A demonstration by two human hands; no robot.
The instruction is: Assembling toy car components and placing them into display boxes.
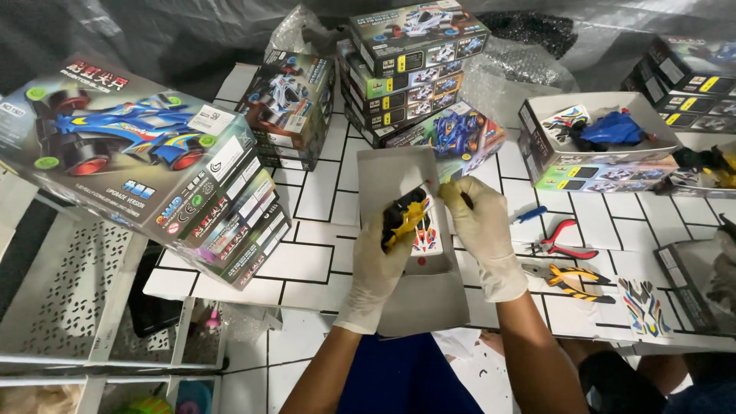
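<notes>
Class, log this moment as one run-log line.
left hand: holds yellow-black toy car body | right hand: pinches small sticker | under: sticker sheet, grey box lid

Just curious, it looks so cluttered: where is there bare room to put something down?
Bare tiles lie between the left box stack and the grey tray, and around the blue screwdriver. It is crowded by the centre boxes and right, near the pliers.
</notes>
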